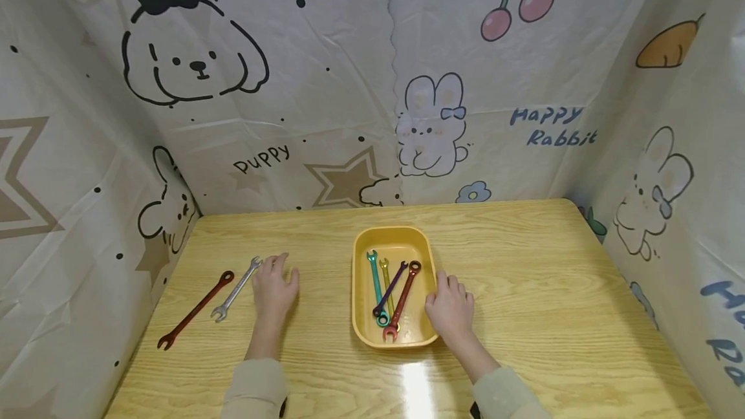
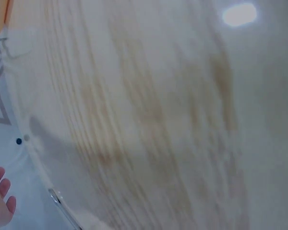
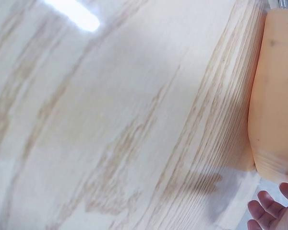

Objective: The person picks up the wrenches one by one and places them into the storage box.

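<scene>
In the head view my left hand point(image 1: 272, 286) is just right of a silver wrench point(image 1: 237, 290), fingers loosely extended and holding nothing. Further left lies a dark red wrench point(image 1: 196, 309). My right hand point(image 1: 453, 308) is at the right side of a yellow tray point(image 1: 356, 290), thumb over the rim and fingers outside. Inside the tray lie a teal wrench point(image 1: 375, 277), a gold wrench point(image 1: 385, 270), a purple wrench point(image 1: 393, 286) and a red wrench point(image 1: 405, 296), partly overlapping. The right wrist view shows the fingers point(image 3: 266, 206) close below the tray wall point(image 3: 278, 105).
Everything rests on a wood-grain table point(image 1: 524, 264). Patterned cloth point(image 1: 326, 83) hangs along its back and both sides. Light glares off the tabletop near the front of the tray.
</scene>
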Motion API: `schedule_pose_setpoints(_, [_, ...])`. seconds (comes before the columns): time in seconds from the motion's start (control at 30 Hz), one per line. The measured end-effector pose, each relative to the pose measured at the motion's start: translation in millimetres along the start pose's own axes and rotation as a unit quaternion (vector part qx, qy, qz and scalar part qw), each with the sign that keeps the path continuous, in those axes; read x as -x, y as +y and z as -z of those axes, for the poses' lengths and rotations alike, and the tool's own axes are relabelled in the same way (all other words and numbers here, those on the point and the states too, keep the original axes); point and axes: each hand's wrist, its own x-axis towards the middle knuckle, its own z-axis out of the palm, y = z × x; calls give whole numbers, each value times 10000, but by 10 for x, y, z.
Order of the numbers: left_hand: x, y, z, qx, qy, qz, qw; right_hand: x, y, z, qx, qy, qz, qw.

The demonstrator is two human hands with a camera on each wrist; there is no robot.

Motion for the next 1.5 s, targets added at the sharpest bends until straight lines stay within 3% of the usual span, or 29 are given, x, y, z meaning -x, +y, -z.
schedule_pose_setpoints(0.1, [6,-61,3,-54,59,-10,10000,-4,0,0,-4,13,-8,10000])
schedule_pose_setpoints(0.37, [27,-222,25,-69,-18,311,9995,-2,-14,18,6,-60,-39,10000])
schedule_pose_setpoints(0.7, [43,-368,60,260,26,649,9975,0,-11,23,-3,-22,-6,10000])
schedule_pose_setpoints(0.93, [42,-464,76,-43,150,892,9959,3,-9,16,-17,-22,-24,10000])
schedule_pose_setpoints(1.33, [52,-627,66,15,44,1341,9910,5,-19,29,-25,-23,-8,10000])
schedule_pose_setpoints(1.5, [54,-673,49,108,227,1479,9887,11,-24,34,-50,10,21,10000])
